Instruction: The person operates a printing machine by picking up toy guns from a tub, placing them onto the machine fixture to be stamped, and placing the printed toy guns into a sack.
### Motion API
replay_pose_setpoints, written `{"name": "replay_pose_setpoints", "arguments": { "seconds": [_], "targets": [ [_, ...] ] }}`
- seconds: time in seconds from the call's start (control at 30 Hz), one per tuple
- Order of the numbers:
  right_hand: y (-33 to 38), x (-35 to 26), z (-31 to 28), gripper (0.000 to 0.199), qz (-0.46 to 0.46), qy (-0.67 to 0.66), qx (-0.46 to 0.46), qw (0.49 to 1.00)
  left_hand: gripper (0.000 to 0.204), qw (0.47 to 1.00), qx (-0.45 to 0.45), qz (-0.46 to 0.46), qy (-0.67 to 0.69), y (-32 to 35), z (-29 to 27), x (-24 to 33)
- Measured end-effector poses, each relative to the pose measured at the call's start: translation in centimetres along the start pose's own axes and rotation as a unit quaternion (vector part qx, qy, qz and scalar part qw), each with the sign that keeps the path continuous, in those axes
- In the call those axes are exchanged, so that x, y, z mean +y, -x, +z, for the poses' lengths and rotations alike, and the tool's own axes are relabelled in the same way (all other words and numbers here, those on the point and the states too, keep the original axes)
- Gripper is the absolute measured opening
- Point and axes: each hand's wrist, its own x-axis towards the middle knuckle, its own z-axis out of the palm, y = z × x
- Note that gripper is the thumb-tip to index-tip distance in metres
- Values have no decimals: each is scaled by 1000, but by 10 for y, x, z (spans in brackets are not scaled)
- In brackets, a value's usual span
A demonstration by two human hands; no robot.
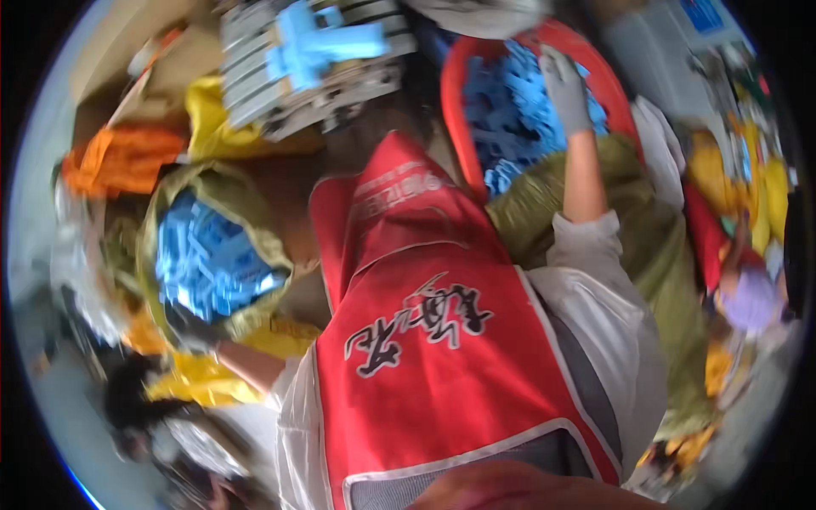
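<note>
My right hand, in a grey glove, reaches over a red tub of light-blue plastic pieces. Its fingers stretch toward the far rim, and no piece shows in them. At the near edge of an olive woven sack on the left is my left hand, in a dark grey glove. Shadow and blur hide its fingers. Blue plastic pieces fill this sack. More blue pieces, one with a T-like shape, lie on a grey slatted stand ahead of me.
An olive cloth covers the near side of the tub and hangs down on my right. Orange and yellow bags surround the left sack. Another person in a purple top is at the far right, near yellow items.
</note>
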Motion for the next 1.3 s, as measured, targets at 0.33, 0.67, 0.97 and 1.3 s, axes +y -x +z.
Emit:
{"name": "replay_pose_setpoints", "arguments": {
  "seconds": [0.33,0.67,0.97,1.3],
  "targets": [
    [54,167,44,55,148,406,-227,873,27,987,-92,127,12,8,80,163],
    [-13,194,77,42,108,528,-300,787,26,979,-141,150,-11,25,73,181],
    [34,200,138,43,223,463,-362,777,26,966,-216,142,23,31,83,201],
    [76,108,33,41,179,167,-306,920,22,952,-186,177,167,26,101,224]
  ]
}}
